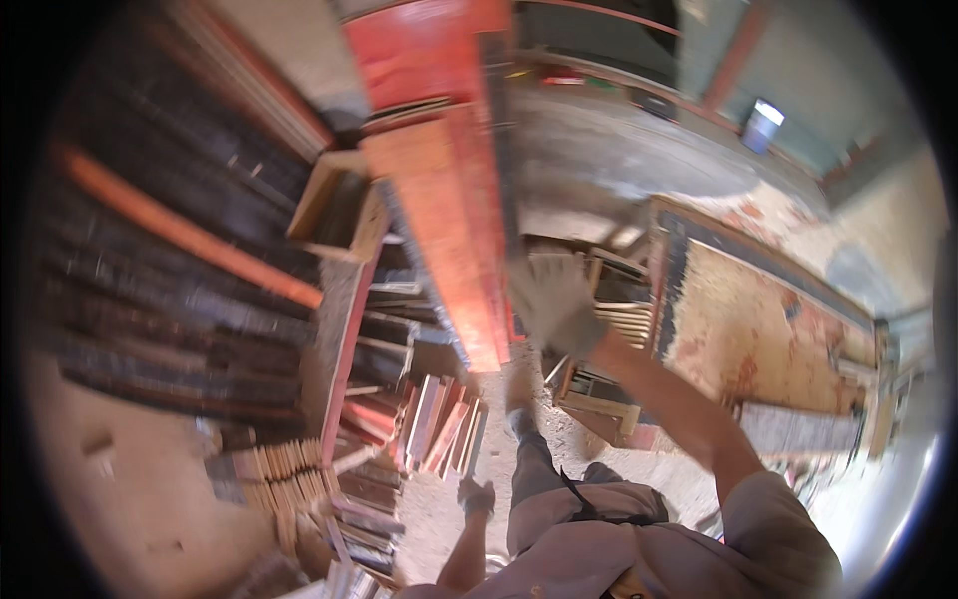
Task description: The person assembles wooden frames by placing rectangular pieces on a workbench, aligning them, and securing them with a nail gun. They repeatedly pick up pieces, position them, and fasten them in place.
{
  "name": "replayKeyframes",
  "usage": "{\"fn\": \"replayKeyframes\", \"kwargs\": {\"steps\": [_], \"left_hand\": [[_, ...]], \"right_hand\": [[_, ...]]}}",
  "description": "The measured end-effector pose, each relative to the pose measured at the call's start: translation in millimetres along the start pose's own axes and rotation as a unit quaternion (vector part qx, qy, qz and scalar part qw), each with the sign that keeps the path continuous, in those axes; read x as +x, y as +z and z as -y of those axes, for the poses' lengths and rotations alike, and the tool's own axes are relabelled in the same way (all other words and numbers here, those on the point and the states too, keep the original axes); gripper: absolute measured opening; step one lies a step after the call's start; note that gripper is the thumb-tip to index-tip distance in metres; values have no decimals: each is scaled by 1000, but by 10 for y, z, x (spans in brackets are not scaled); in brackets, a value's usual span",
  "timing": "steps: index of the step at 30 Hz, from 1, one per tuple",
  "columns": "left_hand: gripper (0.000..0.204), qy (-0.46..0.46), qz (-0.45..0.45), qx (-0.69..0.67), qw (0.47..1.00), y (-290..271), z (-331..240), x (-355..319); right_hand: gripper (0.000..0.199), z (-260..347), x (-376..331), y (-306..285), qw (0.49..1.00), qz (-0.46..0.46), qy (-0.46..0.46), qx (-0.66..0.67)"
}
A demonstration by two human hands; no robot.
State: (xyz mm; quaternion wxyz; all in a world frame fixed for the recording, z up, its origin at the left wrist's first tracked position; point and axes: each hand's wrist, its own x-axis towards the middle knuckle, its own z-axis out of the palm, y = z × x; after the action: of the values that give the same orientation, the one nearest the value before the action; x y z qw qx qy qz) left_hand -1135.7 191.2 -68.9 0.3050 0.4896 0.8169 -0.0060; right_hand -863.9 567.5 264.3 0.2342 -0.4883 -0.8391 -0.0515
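My right hand (559,304), in a pale work glove, is stretched forward beside a stack of long red and orange boards (434,215). Its blurred fingers look extended and lie close to the dark edge board (499,150); whether they touch it is unclear. Low down at my left side hangs my left hand (476,496), also gloved, with nothing seen in it and its fingers apart. Nearest to it is a row of short reddish wood pieces (436,424) on the floor.
Long dark planks (170,270) and an orange strip (190,230) fill the left. An open wooden box (339,205) stands near the boards. More cut wood (274,474) is piled lower left. To the right are a wooden crate (599,399) and a large framed panel (768,329).
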Motion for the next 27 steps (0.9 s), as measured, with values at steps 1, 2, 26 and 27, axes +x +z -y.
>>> {"fn": "replayKeyframes", "kwargs": {"steps": [1,2,26,27], "left_hand": [[65,-5,52,7,999,-2,4,-65],[62,16,68,22,997,9,-56,-77],[61,781,152,83,600,3823,-6561,-4495],[63,792,144,76,588,4025,-6770,-4645]], "right_hand": [[22,-38,-586,19,1000,-18,7,5],[17,-61,-1293,3,999,-17,32,38],[27,701,-9972,-3051,266,-483,827,112],[27,573,-10135,-3158,235,-469,843,117]]}}
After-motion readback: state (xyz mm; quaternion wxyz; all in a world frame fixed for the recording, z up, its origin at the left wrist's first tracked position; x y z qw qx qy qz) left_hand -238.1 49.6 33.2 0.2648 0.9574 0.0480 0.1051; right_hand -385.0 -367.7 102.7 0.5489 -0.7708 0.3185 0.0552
